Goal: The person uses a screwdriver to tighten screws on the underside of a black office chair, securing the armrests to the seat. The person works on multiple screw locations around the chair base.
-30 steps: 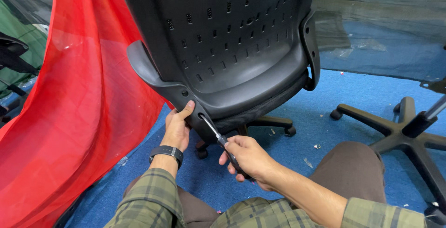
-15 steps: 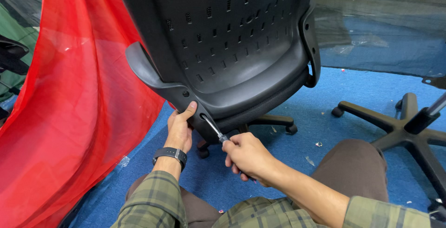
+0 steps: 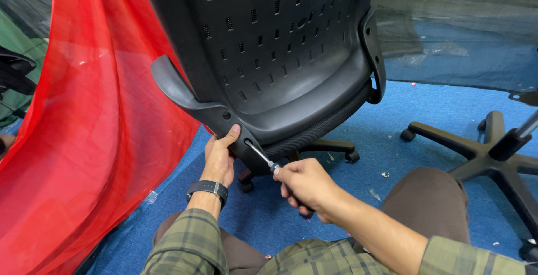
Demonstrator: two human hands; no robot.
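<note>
Blue carpet (image 3: 437, 112), red cloth (image 3: 95, 140) at left. Head view: black chair (image 3: 280, 56) tilted; left hand (image 3: 219, 157) grips its lower edge; right hand (image 3: 305, 184) closed round screwdriver (image 3: 262, 156), tip seated at armrest bracket (image 3: 185, 93) screw. Fastening under way, extent unclear; spare base (image 3: 493, 151) apart at right

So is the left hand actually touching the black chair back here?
Touching. The head view shows the left hand gripping the lower edge of the black chair back, thumb pressed against the plastic beside the screwdriver tip.
</note>
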